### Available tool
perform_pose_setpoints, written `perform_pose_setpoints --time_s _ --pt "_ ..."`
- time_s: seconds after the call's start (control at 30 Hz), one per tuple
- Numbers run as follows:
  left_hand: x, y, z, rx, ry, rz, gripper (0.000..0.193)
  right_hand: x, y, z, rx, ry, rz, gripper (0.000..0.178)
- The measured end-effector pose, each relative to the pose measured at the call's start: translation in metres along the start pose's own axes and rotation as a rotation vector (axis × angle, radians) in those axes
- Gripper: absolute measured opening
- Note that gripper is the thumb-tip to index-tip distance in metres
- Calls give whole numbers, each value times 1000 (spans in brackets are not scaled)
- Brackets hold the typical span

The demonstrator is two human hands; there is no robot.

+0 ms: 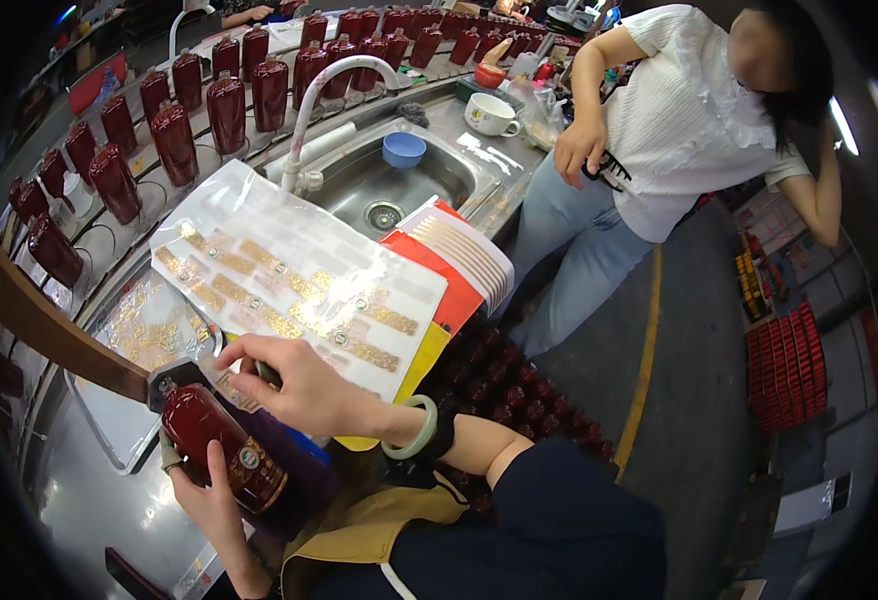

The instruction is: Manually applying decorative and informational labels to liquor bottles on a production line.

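Note:
My left hand (207, 492) is wrapped around a dark red glass bottle (199, 425), which lies tilted over a purple cloth (304, 470). A gold label with a round emblem shows on the bottle's side. My right hand (309, 385) is bent just above the bottle, its fingers curled around a small dark object (269, 374) whose kind I cannot make out. Beside those fingertips a gold-patterned strip (237, 392) shows, partly hidden. Right behind this hand lies a white sheet (409, 285) printed with rows of gold decals.
A tray (109, 420) with loose gold decals stands at the left. Red bottles (174, 143) line a curved conveyor behind. A steel sink (359, 185) holds a blue bowl (404, 150); a white mug (491, 115) stands nearby. A brown bar (59, 325) crosses the left. Another person (674, 120) sits at right.

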State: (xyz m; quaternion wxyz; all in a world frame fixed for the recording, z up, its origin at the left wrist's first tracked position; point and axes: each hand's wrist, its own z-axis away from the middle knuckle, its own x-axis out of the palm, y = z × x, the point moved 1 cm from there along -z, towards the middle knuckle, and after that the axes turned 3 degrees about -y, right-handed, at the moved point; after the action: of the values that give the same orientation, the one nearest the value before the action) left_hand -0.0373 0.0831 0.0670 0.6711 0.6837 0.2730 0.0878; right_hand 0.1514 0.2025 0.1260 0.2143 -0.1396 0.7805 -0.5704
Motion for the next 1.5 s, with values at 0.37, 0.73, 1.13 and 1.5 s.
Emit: perform_pose_setpoints --time_s 0.37,0.73,1.13,1.5 --pt "-11 -21 -5 -152 -116 122 58 5 0 4 98 -35 -32 26" --pt "-15 -30 -7 -114 -160 244 64 17 13 7 137 -39 3 27" --pt "-17 -36 -9 -143 -229 405 59 33 30 -2 116 -66 0 30" --pt "-17 -77 -13 -314 -256 1144 63 79 35 -5 70 -157 -68 29"
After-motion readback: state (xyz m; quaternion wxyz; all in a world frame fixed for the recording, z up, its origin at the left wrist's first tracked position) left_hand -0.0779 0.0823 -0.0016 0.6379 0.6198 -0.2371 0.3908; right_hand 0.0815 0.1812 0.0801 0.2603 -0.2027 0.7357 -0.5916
